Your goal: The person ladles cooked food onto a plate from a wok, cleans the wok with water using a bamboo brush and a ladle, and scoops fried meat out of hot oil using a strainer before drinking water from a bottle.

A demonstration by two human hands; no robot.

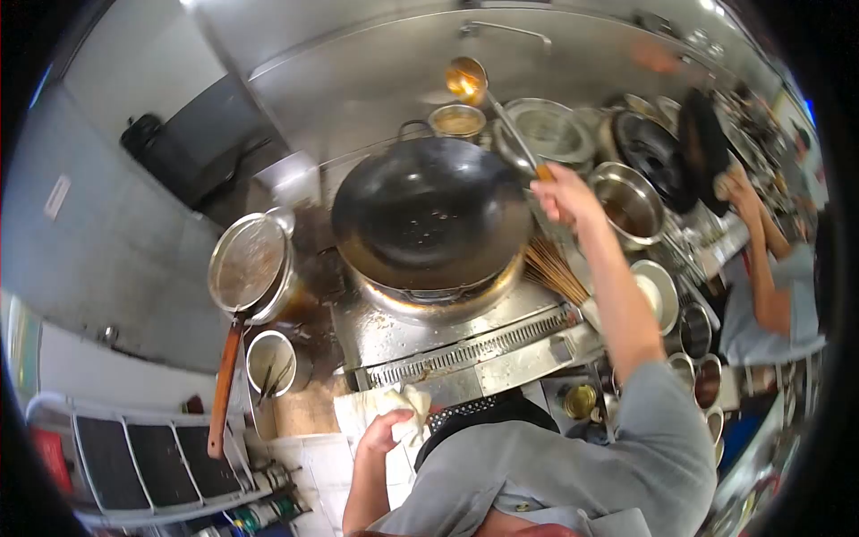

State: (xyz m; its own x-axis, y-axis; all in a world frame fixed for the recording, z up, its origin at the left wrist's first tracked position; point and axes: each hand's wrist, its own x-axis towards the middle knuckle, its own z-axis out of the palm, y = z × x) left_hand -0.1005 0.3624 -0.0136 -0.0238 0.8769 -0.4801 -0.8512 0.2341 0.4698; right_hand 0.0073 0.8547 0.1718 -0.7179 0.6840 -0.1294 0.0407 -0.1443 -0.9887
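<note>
A long-handled ladle is raised behind the wok, with yellowish liquid in its bowl. My right hand is closed round the end of its handle, to the right of the wok. The large black wok rests on the round burner, with small bits and wet spots inside. Near the stove's front edge, my left hand grips a crumpled white cloth. Behind the wok stands a metal pot of yellowish liquid.
A strainer with a long wooden handle lies over a pot at the left. A bamboo brush and a metal pot are at the right. Another person's arms hold a dark pan at the far right.
</note>
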